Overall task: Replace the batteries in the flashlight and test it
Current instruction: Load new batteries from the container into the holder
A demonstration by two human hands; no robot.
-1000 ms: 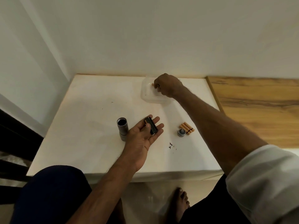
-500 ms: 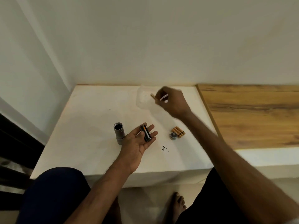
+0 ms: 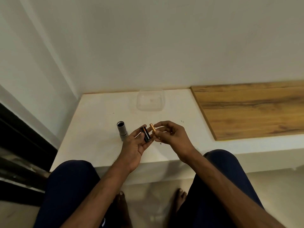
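Note:
The grey flashlight body [image 3: 122,131] stands upright on the white table [image 3: 98,122], its open dark end up. Just right of it my left hand [image 3: 134,146] grips a black battery holder [image 3: 145,134] between fingers and thumb. My right hand [image 3: 171,134] pinches a small orange battery [image 3: 152,127] at its fingertips, right beside the holder's upper end. The loose old batteries and the tail cap are hidden behind my right hand.
A clear plastic container [image 3: 149,102] sits at the back of the table by the wall. A wooden panel [image 3: 251,111] adjoins the table on the right. My knees and bare feet are below the table's front edge.
My right hand came back from the clear container with an orange battery and now holds it beside the holder. My left hand closed its fingers on the holder and lifted slightly.

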